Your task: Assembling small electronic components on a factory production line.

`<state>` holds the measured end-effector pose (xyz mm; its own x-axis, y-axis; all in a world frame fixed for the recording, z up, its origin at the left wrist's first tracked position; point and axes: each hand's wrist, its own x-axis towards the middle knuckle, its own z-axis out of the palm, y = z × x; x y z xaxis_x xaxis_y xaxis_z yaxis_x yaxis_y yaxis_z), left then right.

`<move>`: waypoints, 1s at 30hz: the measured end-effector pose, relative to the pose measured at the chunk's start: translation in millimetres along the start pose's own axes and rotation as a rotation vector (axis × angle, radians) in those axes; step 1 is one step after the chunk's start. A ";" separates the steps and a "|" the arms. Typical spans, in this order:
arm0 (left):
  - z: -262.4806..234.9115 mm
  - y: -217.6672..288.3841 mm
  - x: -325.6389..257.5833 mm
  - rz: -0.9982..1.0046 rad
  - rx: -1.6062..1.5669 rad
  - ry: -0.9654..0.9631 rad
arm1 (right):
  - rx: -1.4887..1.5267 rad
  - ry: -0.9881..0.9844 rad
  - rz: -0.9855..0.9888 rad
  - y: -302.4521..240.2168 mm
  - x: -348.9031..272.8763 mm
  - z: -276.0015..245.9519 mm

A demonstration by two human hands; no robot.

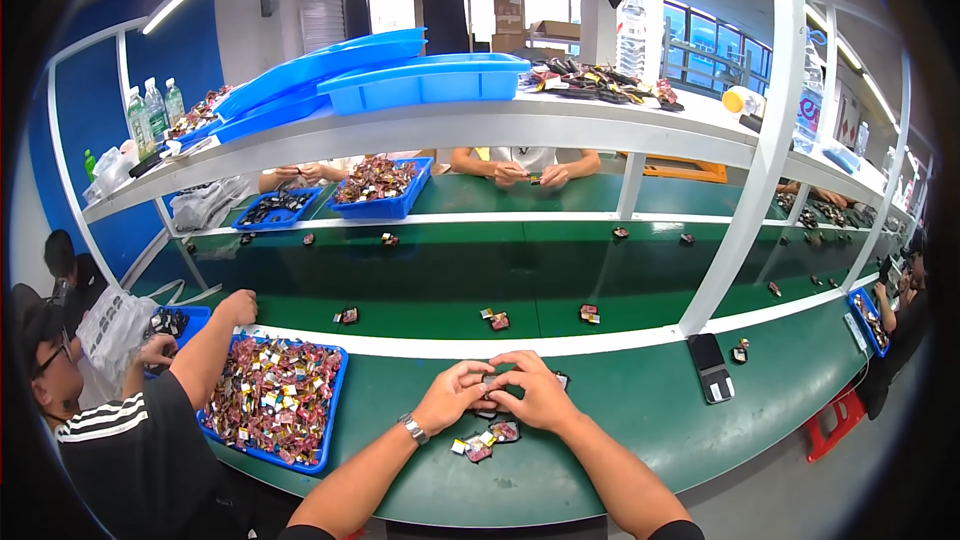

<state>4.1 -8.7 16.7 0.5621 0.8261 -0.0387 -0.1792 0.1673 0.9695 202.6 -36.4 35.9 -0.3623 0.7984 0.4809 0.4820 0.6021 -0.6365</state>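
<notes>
Over the green worktop (620,440), my left hand (448,402) and my right hand (535,398) meet with fingertips bent together. Both close around a small dark part (489,385), mostly covered by the fingers. Just below them lie a few small reddish circuit boards (478,449) with yellow and white tabs; one board (506,431) sits nearest my right hand. A dark piece (563,380) shows beyond the right hand's knuckles, partly hidden. A metal-banded watch (412,428) circles my left wrist.
A blue tray (338,410) heaped with circuit boards stands left, beside a co-worker's arm (205,350). To the right lie a black flat case (711,368) and a board (739,352). A white post (745,160) and rail border the belt, which carries scattered boards (590,314).
</notes>
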 end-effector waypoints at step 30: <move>-7.1 -11.5 3.8 0.027 -0.232 -0.020 | 0.114 0.259 0.177 2.0 -8.3 30.2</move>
<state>2.6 -3.7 3.7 0.5702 0.8215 -0.0069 -0.3736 0.2668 0.8884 182.5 -41.8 12.4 -0.0588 0.8727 0.4848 0.4213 0.4620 -0.7805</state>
